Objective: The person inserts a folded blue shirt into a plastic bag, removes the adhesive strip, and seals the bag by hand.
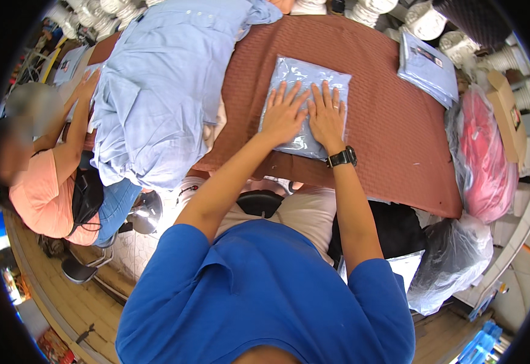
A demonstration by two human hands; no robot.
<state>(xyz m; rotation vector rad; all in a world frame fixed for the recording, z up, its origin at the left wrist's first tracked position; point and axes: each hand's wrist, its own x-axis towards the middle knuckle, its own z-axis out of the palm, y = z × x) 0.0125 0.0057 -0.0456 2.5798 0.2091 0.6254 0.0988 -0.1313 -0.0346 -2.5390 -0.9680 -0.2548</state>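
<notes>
A folded light-blue shirt in a clear plastic bag lies on the brown cloth-covered table in front of me. My left hand rests flat on its left half, fingers spread and pointing away. Beside it, my right hand presses flat on the right half, fingers stretched, with a ring on one finger and a black watch at the wrist. The thumbs nearly meet over the middle of the bag. Neither hand grips anything; the bag's lower part is partly covered by the hands.
Left of me is a large pile of light-blue shirts. Another bagged shirt lies at the table's far right. Past the right edge are a plastic-wrapped red bundle and a cardboard box. A person in an orange top works at the left.
</notes>
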